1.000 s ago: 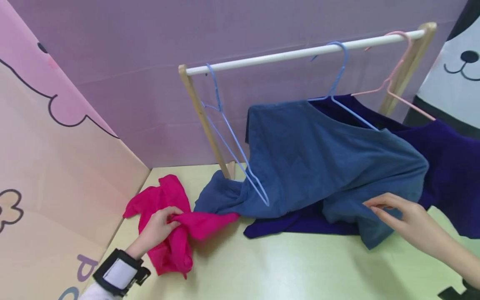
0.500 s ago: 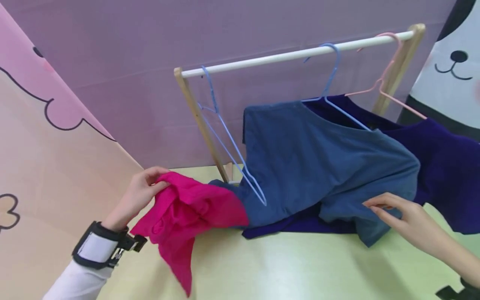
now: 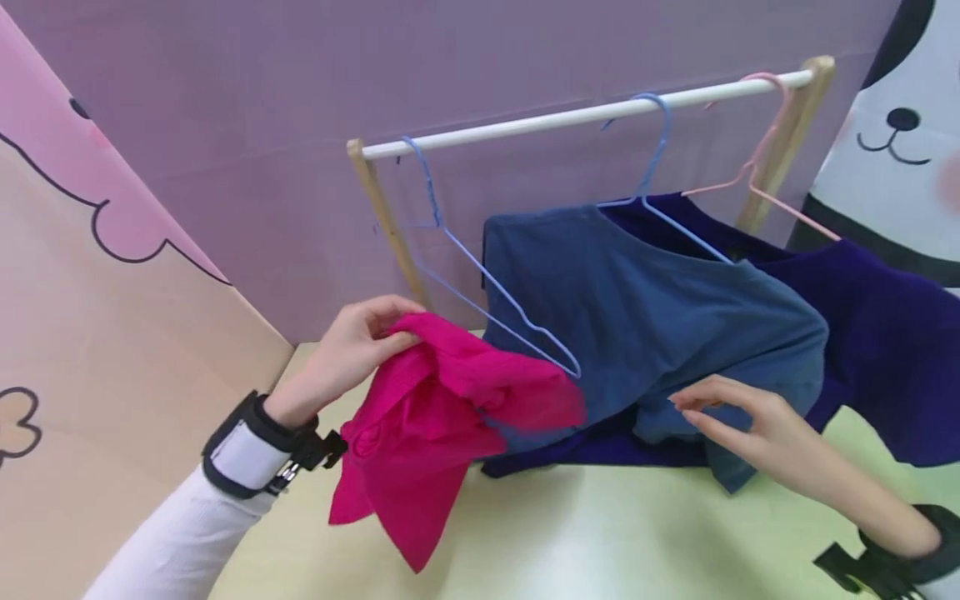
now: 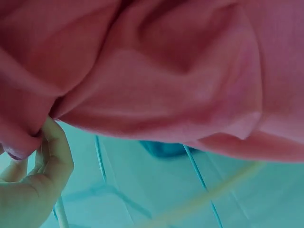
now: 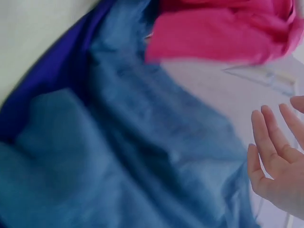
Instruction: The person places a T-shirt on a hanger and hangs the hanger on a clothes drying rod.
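My left hand [image 3: 352, 342] pinches the top edge of a bunched bright pink garment [image 3: 420, 417], held up off the table; its lower corners hang loose. An unclothed light blue hanger [image 3: 435, 212] hangs at the rail's left end, its lower right corner overlapping the garment. In the left wrist view, pink cloth [image 4: 190, 85] fills the upper part above the left hand [image 4: 42, 166]. My right hand [image 3: 750, 425] hovers before a blue-grey top [image 3: 570, 283], fingers loosely bent and holding nothing. The right wrist view shows that hand's [image 5: 280, 156] fingers apart from any cloth.
A small rack with a white rail [image 3: 525, 125] and wooden posts stands against a purple backdrop. The blue-grey top is on a second blue hanger [image 3: 651, 167]. Behind it, a dark purple garment [image 3: 892, 350] hangs from a pink hanger [image 3: 752, 167]. Below lies a pale yellow table [image 3: 540, 525].
My left hand has lifted the pink garment off the table and carried it right to the left hanger, whose lower end has swung rightward. The right hand has shifted slightly left.
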Action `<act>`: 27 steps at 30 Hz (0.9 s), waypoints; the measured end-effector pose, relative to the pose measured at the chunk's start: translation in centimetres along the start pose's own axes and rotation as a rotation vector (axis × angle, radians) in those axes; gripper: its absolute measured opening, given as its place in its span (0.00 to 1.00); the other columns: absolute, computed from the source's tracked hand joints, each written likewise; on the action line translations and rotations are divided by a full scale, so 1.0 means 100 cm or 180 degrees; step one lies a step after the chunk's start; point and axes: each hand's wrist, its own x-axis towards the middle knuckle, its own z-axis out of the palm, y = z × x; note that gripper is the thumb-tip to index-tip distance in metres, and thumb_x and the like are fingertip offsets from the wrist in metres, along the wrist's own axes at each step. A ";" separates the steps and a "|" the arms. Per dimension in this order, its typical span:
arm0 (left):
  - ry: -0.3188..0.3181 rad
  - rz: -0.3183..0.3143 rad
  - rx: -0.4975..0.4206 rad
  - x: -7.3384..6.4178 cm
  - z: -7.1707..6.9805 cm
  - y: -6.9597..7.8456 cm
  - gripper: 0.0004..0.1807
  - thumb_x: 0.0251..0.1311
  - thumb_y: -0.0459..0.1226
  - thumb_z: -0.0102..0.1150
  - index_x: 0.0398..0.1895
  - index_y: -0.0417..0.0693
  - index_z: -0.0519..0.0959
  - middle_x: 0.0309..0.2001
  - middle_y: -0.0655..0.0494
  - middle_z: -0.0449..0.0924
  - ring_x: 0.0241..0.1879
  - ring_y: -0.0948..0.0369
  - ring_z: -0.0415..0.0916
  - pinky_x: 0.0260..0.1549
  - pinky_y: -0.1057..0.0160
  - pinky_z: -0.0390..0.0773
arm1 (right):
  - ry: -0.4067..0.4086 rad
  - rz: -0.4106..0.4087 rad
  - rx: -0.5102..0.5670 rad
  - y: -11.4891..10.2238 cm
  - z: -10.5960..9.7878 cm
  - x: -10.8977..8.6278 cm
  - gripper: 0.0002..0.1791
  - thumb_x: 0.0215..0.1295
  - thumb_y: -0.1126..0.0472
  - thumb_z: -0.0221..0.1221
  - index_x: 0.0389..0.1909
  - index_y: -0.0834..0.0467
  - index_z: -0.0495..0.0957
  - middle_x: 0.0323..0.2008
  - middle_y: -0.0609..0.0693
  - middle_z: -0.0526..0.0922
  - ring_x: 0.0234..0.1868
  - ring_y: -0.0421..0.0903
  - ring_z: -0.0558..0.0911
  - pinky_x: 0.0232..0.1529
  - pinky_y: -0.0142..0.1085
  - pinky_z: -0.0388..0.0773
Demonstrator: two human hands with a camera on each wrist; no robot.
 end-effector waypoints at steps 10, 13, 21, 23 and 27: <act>-0.0572 0.0595 -0.0066 0.012 0.053 0.010 0.11 0.52 0.29 0.55 0.40 0.45 0.75 0.34 0.52 0.77 0.29 0.62 0.72 0.30 0.60 0.74 | 0.0086 -0.0309 0.0394 -0.032 0.034 0.024 0.30 0.38 0.67 0.68 0.48 0.54 0.70 0.40 0.42 0.77 0.38 0.36 0.74 0.38 0.26 0.71; -0.0853 0.0559 -0.0131 0.012 0.070 0.005 0.11 0.53 0.29 0.55 0.41 0.46 0.75 0.35 0.52 0.78 0.32 0.63 0.72 0.34 0.59 0.76 | -0.0086 -0.0372 0.0522 -0.033 0.049 0.026 0.34 0.38 0.64 0.69 0.52 0.56 0.67 0.45 0.47 0.75 0.40 0.38 0.74 0.38 0.31 0.74; -0.1148 0.0320 -0.0158 0.009 0.100 -0.019 0.11 0.52 0.31 0.56 0.40 0.47 0.75 0.35 0.53 0.78 0.34 0.63 0.72 0.37 0.60 0.76 | -0.0558 -0.0129 0.0837 -0.031 0.087 0.019 0.31 0.50 0.66 0.61 0.56 0.54 0.62 0.42 0.49 0.78 0.39 0.39 0.76 0.35 0.41 0.78; -0.1161 0.0246 -0.0191 0.009 0.104 -0.025 0.11 0.52 0.31 0.56 0.41 0.47 0.75 0.36 0.53 0.78 0.34 0.63 0.72 0.37 0.60 0.76 | -0.0588 0.0003 0.0888 -0.031 0.092 0.019 0.27 0.52 0.69 0.59 0.54 0.55 0.64 0.39 0.50 0.79 0.37 0.39 0.77 0.34 0.41 0.79; -0.1175 0.0114 -0.0192 0.008 0.110 -0.037 0.12 0.52 0.30 0.56 0.41 0.47 0.75 0.36 0.54 0.78 0.34 0.64 0.72 0.38 0.61 0.75 | -0.0770 0.0363 0.1105 -0.027 0.096 0.020 0.20 0.55 0.71 0.54 0.50 0.56 0.67 0.38 0.52 0.80 0.35 0.39 0.78 0.35 0.40 0.79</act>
